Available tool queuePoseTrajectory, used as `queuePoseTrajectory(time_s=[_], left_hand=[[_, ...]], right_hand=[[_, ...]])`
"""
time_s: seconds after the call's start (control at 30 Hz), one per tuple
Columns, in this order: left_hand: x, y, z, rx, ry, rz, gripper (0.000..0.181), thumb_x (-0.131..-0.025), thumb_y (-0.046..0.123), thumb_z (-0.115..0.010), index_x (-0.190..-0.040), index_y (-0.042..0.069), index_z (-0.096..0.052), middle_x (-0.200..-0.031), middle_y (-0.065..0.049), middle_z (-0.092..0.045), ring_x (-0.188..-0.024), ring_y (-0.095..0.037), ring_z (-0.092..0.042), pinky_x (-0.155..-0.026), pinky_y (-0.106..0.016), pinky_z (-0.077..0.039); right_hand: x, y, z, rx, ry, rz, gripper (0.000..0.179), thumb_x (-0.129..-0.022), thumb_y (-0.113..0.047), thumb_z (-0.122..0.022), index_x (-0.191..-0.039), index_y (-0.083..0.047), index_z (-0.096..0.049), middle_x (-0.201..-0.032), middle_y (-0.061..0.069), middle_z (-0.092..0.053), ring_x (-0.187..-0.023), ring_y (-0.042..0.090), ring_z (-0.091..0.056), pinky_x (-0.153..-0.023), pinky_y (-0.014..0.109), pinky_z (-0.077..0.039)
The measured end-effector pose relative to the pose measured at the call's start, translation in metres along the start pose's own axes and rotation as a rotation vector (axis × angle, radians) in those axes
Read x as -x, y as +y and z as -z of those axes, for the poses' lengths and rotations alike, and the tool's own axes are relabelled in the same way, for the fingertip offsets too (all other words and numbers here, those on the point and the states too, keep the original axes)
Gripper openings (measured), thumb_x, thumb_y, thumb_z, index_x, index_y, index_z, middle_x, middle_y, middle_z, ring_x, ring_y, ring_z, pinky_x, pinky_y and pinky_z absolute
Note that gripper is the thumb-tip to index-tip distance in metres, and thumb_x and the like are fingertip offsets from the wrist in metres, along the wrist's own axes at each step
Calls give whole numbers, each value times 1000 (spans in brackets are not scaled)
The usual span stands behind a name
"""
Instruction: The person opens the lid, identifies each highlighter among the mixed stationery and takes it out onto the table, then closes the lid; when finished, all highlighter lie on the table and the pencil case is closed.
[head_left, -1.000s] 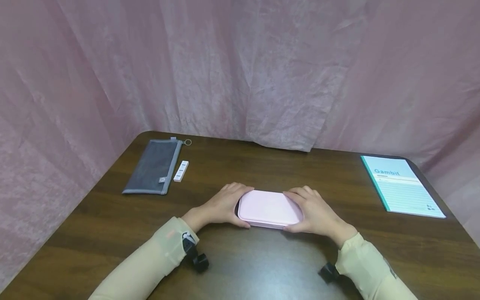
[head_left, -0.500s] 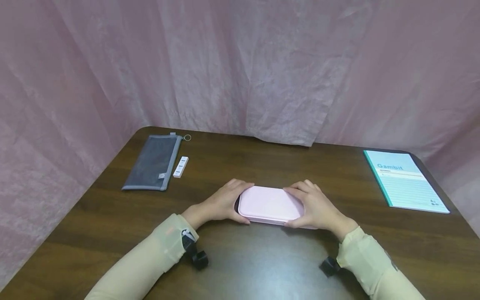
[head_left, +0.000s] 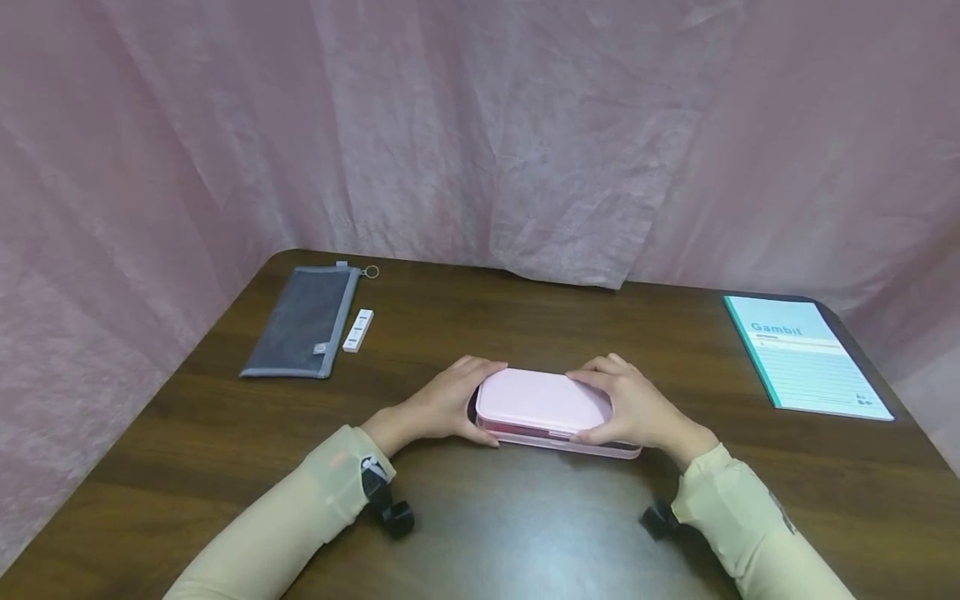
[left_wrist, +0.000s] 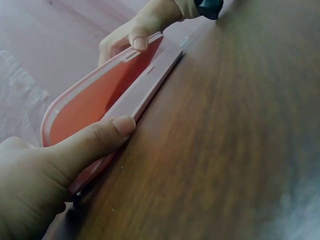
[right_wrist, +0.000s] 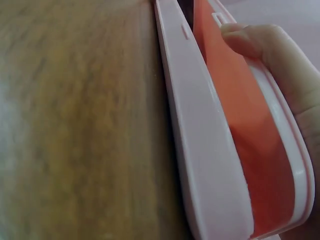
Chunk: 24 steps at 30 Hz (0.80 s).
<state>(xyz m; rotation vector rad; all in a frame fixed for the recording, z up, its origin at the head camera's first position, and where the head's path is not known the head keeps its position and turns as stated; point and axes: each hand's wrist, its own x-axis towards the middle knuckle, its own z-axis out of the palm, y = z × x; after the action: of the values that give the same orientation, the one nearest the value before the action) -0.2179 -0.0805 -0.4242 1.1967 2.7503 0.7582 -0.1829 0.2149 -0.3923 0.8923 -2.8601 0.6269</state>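
Observation:
A pale pink pencil case [head_left: 543, 398] lies on the table between both hands, its lid tilted up along the near side. My left hand [head_left: 448, 406] grips the left end, with the thumb [left_wrist: 107, 134] along the front wall of the base. On the right, my right hand [head_left: 636, 406] holds the raised lid, its thumb [right_wrist: 245, 41] at the lid's front edge beside the catch. The lid's orange-red inner face [right_wrist: 235, 95] shows in both wrist views, above the base [right_wrist: 200, 125]. Whatever lies deep inside the case is hidden.
A grey mesh zip pouch [head_left: 300, 321] lies at the back left, a small white bar with dark markings [head_left: 358, 331] next to it. A notebook [head_left: 810, 358] with a teal spine lies far right. Pink curtains [head_left: 480, 150] hang behind the brown table [head_left: 480, 533].
The right hand has lifted the lid's near edge, so a gap now shows between lid and base. The left hand keeps its hold on the left end. The head view has shifted slightly.

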Motion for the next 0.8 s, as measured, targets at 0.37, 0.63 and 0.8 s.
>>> queuePoseTrajectory(time_s=[0.37,0.63,0.8], left_hand=[[0,-1,9,-23,20,-15,106,-58,51,-89,-141,6,-41,-134,-8,-54,-125,-23,-48,-107,-42,-42],[-2,0,8,-45,-6,-20,111,-57,57,-87,-144,9,-38,-135,-7,-52,-126,-23,-47,-109,-42,-40],[0,0,8,-63,-22,-15,115,-56,59,-86,-147,11,-35,-137,-8,-50,-128,-25,-46,-110,-45,-39]], right_hand=[[-7,-7,10,6,-78,-37,80,-63,-55,-81,-129,-13,-61,-117,4,-62,-105,19,-52,-85,37,-47],[-3,-9,16,4,-119,-59,82,-69,-57,-76,-132,-8,-58,-126,11,-61,-112,25,-54,-91,43,-48],[0,-10,19,-19,-122,-58,76,-73,-53,-75,-130,-5,-59,-127,14,-61,-117,30,-55,-96,48,-48]])
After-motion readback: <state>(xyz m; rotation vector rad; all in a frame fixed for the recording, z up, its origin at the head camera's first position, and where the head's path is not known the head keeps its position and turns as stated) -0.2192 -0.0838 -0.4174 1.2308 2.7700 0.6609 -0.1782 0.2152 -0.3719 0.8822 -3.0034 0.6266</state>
